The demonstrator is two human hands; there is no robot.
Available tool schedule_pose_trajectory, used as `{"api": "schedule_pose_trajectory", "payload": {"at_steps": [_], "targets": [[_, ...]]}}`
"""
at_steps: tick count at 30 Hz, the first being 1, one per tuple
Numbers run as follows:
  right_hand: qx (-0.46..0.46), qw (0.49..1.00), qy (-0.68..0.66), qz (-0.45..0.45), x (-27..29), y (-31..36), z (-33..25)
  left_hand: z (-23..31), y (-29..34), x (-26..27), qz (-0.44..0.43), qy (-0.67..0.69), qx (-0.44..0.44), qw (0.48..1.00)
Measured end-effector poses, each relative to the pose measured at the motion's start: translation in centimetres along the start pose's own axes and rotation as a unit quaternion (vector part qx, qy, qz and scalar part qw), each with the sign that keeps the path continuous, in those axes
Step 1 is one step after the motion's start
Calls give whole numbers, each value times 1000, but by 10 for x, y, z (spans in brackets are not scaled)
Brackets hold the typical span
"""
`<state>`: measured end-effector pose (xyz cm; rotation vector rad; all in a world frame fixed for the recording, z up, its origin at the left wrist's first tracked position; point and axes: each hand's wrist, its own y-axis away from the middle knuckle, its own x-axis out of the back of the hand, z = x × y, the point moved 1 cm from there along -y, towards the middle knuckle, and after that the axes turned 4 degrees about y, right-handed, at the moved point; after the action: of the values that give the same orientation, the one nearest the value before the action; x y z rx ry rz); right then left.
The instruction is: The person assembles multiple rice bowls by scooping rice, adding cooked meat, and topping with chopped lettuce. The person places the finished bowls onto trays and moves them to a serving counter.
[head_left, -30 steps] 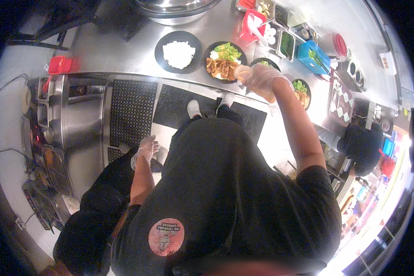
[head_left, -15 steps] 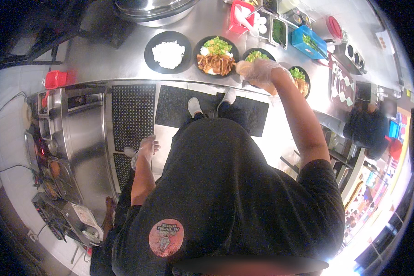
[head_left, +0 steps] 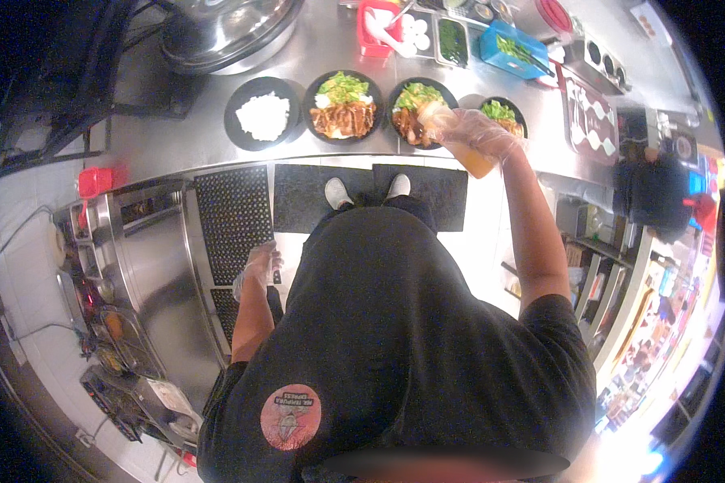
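A kitchen worker wears a black short-sleeved shirt bearing a round pink-red printed patch (head_left: 291, 416), dark trousers and pale shoes (head_left: 337, 192), with thin clear disposable gloves over the left hand (head_left: 258, 267) and right hand (head_left: 467, 133).

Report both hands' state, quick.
Left hand: gloved, hanging by the side, holding nothing.
Right hand: gloved, closed on an orange bottle over the bowls.

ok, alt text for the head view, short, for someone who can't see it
Seen from above, a person in a black shirt holds a bottle of orange sauce in the gloved right hand over a row of black bowls on a steel counter. The gloved left hand hangs at their side, empty.
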<state>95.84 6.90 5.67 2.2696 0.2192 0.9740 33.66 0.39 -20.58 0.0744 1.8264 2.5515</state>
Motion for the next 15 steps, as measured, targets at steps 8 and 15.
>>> {"api": "schedule_pose_trajectory", "payload": {"at_steps": [8,15], "targets": [[-43,993,102,-43,-24,17,5,37,31,-44,2,-27,-40,999],[-77,982,171,-36,-6,29,-36,10,5,-15,-35,-14,-39,999]]}}
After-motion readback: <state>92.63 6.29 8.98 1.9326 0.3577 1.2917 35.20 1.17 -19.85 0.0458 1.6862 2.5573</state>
